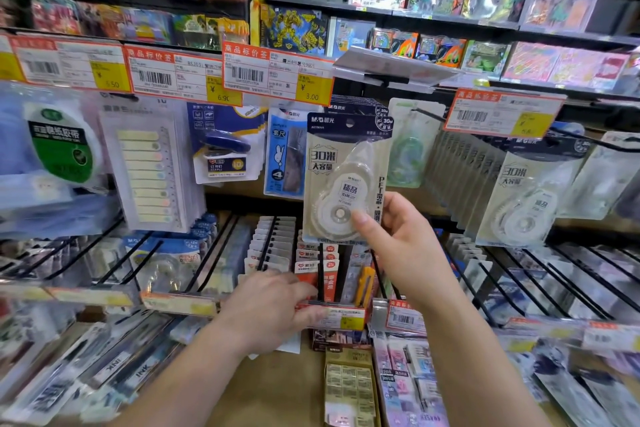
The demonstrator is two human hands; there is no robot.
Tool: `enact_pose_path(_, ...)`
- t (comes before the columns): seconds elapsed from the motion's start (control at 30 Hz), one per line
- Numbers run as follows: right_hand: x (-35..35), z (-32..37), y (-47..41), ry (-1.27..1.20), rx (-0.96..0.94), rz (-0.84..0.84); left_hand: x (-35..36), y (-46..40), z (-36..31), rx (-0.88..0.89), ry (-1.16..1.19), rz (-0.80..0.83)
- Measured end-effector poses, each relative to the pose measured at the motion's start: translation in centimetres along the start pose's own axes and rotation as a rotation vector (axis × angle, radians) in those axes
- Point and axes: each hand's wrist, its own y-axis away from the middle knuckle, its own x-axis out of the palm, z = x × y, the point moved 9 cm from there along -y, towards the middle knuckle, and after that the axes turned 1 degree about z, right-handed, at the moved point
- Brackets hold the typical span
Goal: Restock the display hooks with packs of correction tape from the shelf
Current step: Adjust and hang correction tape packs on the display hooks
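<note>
We're in a stationery shop, facing a wall of display hooks (571, 140) crammed with carded goods, and dark shelves (450, 15) of toys and bright boxes run along the top. Orange-and-yellow price tags (278, 76) cap the upper row of hooks; four of them read clearly, with a fifth cut off at the left edge. Down at the bottom, a brown wooden shelf (277, 388) carries ink boxes and small cartons.

Two hands are in play. The right hand (403, 246) holds one correction tape pack (346, 177) upright at centre, thumb on the clear blister, fingers curled behind the card's right edge. The pack's hang hole sits just below the 3.00 tag, right in front of a row of matching dark-topped packs. Whether the hole is on a hook, I cannot tell.

The left hand (273, 308) reaches low, fingers curled over the front of a lower hook, thumb pressing the small price label (341, 319) there.

Over to the right, a second row of the same tape packs (530, 194) hangs deep, too many overlapping to count. On the left, one stapler card (225, 149) faces front, beside sticky-tab packs (152, 170) and a green tape roll (60, 146).
</note>
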Motion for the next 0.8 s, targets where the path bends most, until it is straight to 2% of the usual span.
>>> enact_pose_path(0.8,-1.4,-0.6,-0.3,-0.092,0.052,-0.027,0.2,-0.1,0.1,-0.018,0.020,0.006)
